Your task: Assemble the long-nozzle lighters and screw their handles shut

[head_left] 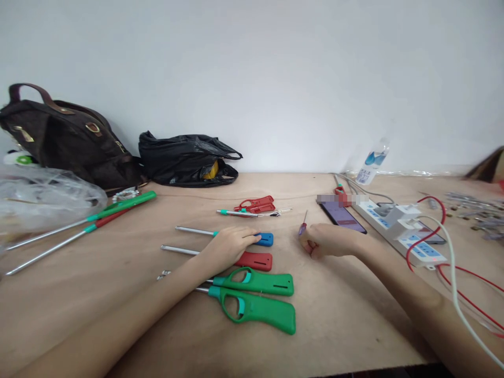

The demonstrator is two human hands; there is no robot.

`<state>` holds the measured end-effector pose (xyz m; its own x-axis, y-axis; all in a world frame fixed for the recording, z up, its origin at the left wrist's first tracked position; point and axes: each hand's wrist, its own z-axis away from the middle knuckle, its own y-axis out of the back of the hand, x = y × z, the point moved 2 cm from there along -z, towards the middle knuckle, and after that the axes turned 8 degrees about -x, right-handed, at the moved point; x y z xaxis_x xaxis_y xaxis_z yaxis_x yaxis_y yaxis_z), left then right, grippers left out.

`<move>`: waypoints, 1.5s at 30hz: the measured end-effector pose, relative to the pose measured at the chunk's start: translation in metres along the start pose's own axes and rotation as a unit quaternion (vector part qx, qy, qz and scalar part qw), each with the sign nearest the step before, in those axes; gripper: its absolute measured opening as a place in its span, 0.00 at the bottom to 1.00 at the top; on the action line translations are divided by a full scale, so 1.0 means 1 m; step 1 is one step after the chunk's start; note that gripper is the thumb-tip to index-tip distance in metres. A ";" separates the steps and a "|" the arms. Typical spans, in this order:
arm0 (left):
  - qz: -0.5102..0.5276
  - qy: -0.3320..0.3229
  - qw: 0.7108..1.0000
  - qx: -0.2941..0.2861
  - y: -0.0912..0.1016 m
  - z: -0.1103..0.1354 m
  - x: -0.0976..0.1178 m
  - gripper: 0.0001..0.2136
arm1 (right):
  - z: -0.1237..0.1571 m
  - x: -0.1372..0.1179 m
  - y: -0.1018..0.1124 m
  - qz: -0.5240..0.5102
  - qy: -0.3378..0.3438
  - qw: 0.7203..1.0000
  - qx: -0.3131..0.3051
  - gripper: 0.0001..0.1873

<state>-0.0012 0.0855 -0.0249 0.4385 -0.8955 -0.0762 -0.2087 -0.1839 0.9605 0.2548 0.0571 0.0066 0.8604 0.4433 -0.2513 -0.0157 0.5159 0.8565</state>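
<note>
My left hand (232, 243) lies over the blue long-necked gas lighter (266, 239), fingers closed across its handle; the trigger part is hidden beneath. Just below that hand is a red gas lighter (255, 261), partly covered by it. Two green gas lighters (271, 283) lie side by side nearer to me, their metal necks passing under my left forearm. My right hand (325, 240) is closed near the tabletop, its fingertips at the handle of a small purple screwdriver (302, 229) whose shaft points away from me. Beyond are red lighter shells (262, 203) and a bare lighter neck assembly (238, 213).
At left lie two more lighters (126, 205), a clear plastic bag (51, 197) and a dark backpack (86, 142). A black plastic bag (185, 157) sits by the wall. Right: phone (342, 216), power strip (421, 252) with cables, water bottle (372, 163), small metal parts (480, 210).
</note>
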 end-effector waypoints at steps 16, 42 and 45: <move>0.018 0.009 1.000 0.009 0.000 0.001 -0.001 0.17 | -0.016 -0.004 -0.008 0.060 -0.009 0.995 0.080 0.07; 0.043 0.008 0.999 0.018 -0.002 0.001 -0.001 0.14 | -0.067 -0.018 -0.020 -0.366 0.159 0.887 0.233 0.05; 0.041 0.006 0.999 0.022 -0.002 0.000 -0.001 0.15 | -0.067 -0.018 -0.020 -0.356 0.158 0.892 0.229 0.05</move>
<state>-0.0017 0.0866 -0.0266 0.4289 -0.9033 0.0051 -0.2821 -0.1286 0.9507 0.2049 0.0880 -0.0361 0.3823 0.3443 -0.8575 0.7489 0.4282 0.5058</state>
